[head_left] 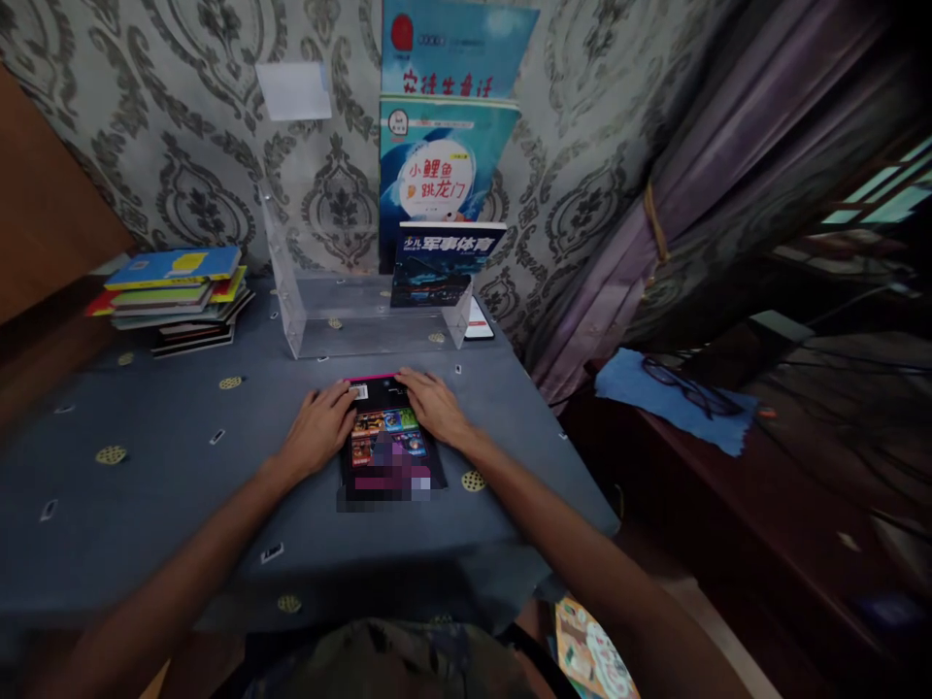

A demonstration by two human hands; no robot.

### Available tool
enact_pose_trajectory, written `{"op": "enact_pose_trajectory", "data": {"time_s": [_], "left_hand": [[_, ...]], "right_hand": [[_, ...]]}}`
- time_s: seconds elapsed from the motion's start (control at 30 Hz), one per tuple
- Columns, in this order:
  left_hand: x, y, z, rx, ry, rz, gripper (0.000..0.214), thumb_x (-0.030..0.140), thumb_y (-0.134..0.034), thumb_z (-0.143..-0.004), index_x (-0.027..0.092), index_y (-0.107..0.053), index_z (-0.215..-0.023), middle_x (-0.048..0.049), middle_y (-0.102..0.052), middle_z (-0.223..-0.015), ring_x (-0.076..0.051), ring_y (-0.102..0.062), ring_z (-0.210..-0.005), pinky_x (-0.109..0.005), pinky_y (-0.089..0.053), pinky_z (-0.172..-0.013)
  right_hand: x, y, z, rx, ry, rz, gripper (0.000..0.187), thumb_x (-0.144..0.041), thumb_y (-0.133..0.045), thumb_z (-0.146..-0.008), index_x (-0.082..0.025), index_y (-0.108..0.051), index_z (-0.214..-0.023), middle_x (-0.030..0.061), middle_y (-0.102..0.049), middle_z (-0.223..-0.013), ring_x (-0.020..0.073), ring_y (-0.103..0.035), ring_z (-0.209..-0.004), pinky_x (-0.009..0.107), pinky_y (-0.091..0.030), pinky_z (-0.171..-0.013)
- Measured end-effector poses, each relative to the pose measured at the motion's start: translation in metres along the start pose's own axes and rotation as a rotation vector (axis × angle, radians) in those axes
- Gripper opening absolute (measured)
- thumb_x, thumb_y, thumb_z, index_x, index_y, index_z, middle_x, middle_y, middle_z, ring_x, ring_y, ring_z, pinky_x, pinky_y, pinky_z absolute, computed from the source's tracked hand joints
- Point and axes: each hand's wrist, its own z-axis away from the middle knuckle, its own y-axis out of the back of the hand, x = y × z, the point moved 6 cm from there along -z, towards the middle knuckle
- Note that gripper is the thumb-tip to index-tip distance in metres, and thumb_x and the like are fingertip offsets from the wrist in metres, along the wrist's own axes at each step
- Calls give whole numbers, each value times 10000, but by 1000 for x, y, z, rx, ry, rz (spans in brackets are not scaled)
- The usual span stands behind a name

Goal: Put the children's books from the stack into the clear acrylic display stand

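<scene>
A dark book (385, 419) lies flat on the cloth-covered table in front of me, its barcode side up and upside-down bands of coloured pictures below. Its near part is blurred into blocks. My left hand (324, 419) grips the left edge, fingertips by the barcode near the top corner. At the opposite side, my right hand (431, 400) holds the far right corner, with its fingers bent over the top edge. Just beyond the book stands a clear acrylic rack (364, 335). Its right column holds a dark magazine (444, 272) with a teal book (448, 146) behind it.
Another blue book (466, 44) stands highest in the rack. A stack of books (179, 291) sits at the table's back left. Behind the rack's right foot lies a phone (479, 320). A blue cloth (674, 398) with a cable rests on a brown surface at right.
</scene>
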Motion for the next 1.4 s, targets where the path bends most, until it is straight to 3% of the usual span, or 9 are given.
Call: {"op": "enact_pose_trajectory", "data": {"time_s": [0.13, 0.33, 0.53, 0.7, 0.9, 1.03, 1.17, 1.33, 1.4], "left_hand": [[3, 5, 5, -33, -37, 23, 430, 280, -367, -1012, 143, -583, -1358, -158, -594, -1443, -297, -530, -1363, -533, -421, -1119], [10, 10, 32, -8, -140, 105, 441, 373, -363, -1032, 196, -609, -1353, -119, -599, -1439, -280, -572, -1315, -511, -469, -1105], [16, 12, 45, -30, -119, 108, 463, 407, -354, -1046, 195, -575, -1393, -119, -560, -1484, -279, -545, -1348, -501, -465, -1111], [19, 11, 43, -29, -108, 84, 453, 389, -364, -1048, 161, -585, -1372, -142, -563, -1478, -289, -536, -1362, -489, -455, -1113], [19, 9, 45, 4, -128, 67, 450, 401, -351, -1054, 182, -573, -1378, -132, -572, -1469, -282, -525, -1372, -484, -452, -1106], [20, 10, 47, 10, -129, 52, 450, 390, -348, -1053, 171, -586, -1366, -141, -576, -1463, -288, -524, -1368, -486, -450, -1095], [16, 11, 38, -32, -144, 52, 467, 418, -368, -1044, 166, -583, -1374, -150, -564, -1472, -299, -547, -1334, -515, -422, -1108], [6, 3, 4, -100, -109, 65, 483, 441, -379, -1036, 214, -532, -1434, -127, -541, -1503, -286, -512, -1373, -549, -360, -1156], [11, 0, -4, -105, -130, 70, 489, 433, -389, -1034, 195, -531, -1436, -143, -538, -1503, -291, -495, -1392, -554, -350, -1164]], "right_hand": [[-3, -1, 0, -24, -33, 41, 454, -61, -414, -964, -172, -592, -1367, 128, -534, -1514, 239, -476, -1428, 542, -326, -1210], [-4, -1, -1, -7, -34, 30, 466, -53, -412, -962, -188, -595, -1369, 108, -542, -1510, 228, -481, -1424, 536, -323, -1212], [-2, 1, 8, -32, -15, -46, 463, -79, -406, -974, -186, -587, -1387, 109, -545, -1506, 233, -444, -1452, 543, -327, -1214], [-15, 14, 58, -16, 61, -123, 433, -142, -391, -1011, -206, -586, -1393, 105, -597, -1455, 224, -481, -1425, 546, -357, -1202], [-54, 26, 134, -4, 218, -58, 362, -205, -457, -1020, -205, -640, -1332, 104, -644, -1400, 241, -510, -1402, 541, -386, -1189], [-73, 25, 157, 28, 293, 16, 383, -182, -491, -1000, -199, -619, -1361, 111, -656, -1383, 253, -502, -1407, 536, -424, -1161], [-78, 25, 160, 79, 327, 75, 373, -161, -495, -992, -179, -629, -1339, 117, -680, -1346, 252, -530, -1382, 515, -479, -1117], [-79, 27, 158, 109, 343, 118, 358, -152, -503, -983, -177, -647, -1310, 110, -696, -1320, 243, -555, -1359, 491, -501, -1100], [-80, 27, 158, 109, 338, 132, 348, -157, -502, -988, -185, -652, -1301, 103, -696, -1322, 238, -561, -1353, 483, -505, -1098]]}}
